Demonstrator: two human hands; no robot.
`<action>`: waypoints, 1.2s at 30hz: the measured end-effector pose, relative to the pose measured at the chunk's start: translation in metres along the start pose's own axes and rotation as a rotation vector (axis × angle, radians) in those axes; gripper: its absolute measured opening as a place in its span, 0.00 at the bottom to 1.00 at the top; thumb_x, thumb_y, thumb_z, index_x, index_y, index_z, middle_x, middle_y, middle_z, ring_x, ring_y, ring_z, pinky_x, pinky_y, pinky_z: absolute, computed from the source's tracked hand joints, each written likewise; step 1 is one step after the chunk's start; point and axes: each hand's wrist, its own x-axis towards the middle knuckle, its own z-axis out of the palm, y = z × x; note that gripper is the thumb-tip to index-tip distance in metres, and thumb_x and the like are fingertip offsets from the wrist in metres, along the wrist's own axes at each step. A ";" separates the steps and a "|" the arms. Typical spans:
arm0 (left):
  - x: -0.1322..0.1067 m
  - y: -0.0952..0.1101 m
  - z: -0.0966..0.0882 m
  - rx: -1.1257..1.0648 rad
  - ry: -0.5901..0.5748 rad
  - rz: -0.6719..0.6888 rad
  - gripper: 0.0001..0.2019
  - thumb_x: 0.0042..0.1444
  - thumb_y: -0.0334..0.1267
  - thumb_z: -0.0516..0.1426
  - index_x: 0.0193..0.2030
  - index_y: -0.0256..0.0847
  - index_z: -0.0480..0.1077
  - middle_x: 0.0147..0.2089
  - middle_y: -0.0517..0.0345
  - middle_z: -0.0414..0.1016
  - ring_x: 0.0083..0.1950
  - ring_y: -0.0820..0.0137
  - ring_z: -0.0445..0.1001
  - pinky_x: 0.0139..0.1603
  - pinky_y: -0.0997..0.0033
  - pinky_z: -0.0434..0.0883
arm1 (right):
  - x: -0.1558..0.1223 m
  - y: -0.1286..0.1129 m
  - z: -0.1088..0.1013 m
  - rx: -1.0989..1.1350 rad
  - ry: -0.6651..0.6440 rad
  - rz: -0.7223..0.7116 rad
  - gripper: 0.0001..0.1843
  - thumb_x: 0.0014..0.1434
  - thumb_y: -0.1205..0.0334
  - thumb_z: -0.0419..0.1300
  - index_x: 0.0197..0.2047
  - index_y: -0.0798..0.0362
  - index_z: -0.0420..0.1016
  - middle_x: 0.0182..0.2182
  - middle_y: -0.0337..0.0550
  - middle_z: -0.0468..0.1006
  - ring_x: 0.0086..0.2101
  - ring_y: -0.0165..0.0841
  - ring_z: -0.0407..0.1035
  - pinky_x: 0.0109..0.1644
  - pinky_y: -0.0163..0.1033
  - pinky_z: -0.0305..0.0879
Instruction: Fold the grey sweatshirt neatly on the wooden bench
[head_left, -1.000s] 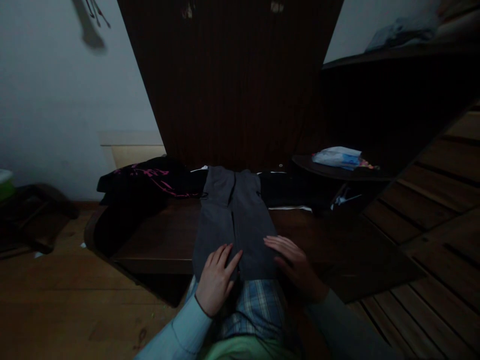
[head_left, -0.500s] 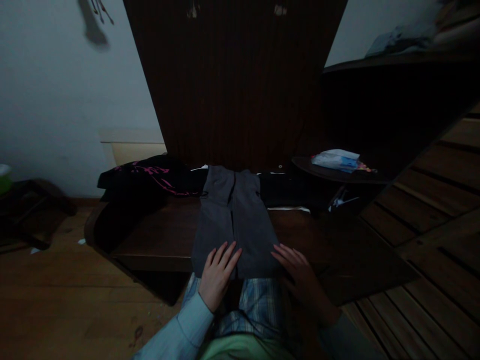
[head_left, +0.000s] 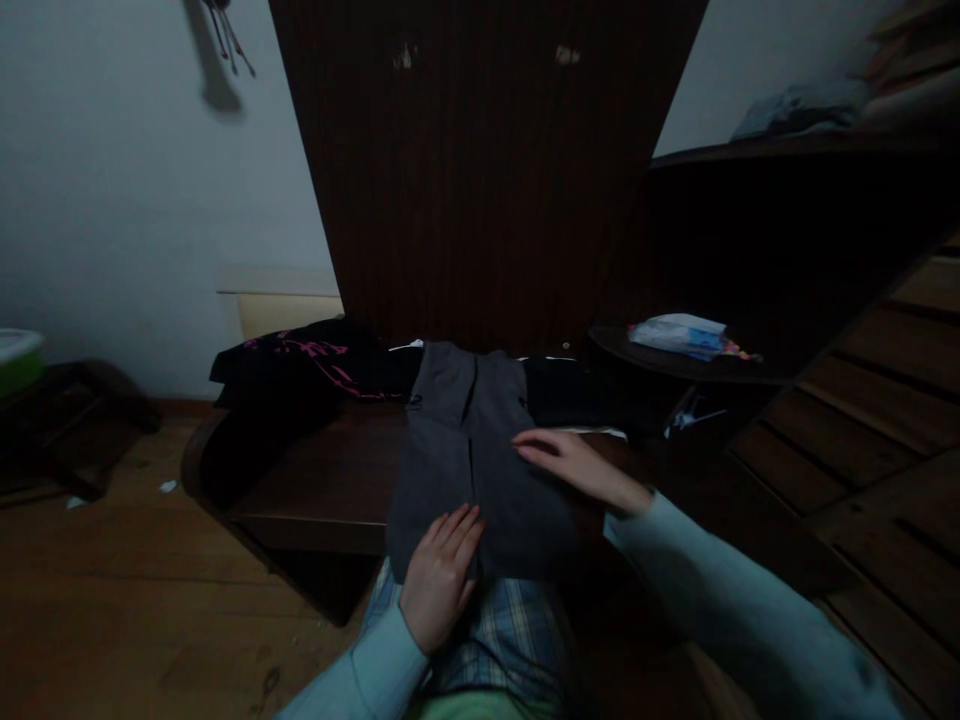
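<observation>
Grey folded garment [head_left: 469, 460]: lying lengthwise on the dark wooden table [head_left: 315, 480], near edge hanging toward the person's lap. Left hand [head_left: 439, 575] is pressing flat on that near edge, fingers together and extended; right hand [head_left: 574, 465] is resting flat on the garment's right side, fingers straight, slightly parted. Black garment with pink print [head_left: 300, 360] is lying at the table's far left.

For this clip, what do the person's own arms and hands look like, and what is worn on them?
Both hands are bare: no gloves, and no rings or watch that can be made out in the dim light. The left hand comes out of a pale blue long sleeve ending in a plain cuff at the wrist. The right hand wears a matching pale blue long sleeve, loose and softly creased. No markings show on either.
</observation>
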 end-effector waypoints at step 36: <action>-0.047 -0.045 -0.023 -0.408 0.457 -0.434 0.14 0.56 0.44 0.47 0.29 0.40 0.68 0.29 0.53 0.73 0.34 0.67 0.72 0.36 0.67 0.70 | 0.069 0.010 0.088 -0.541 -0.044 -0.338 0.27 0.59 0.49 0.49 0.55 0.57 0.59 0.56 0.54 0.63 0.56 0.39 0.55 0.58 0.46 0.52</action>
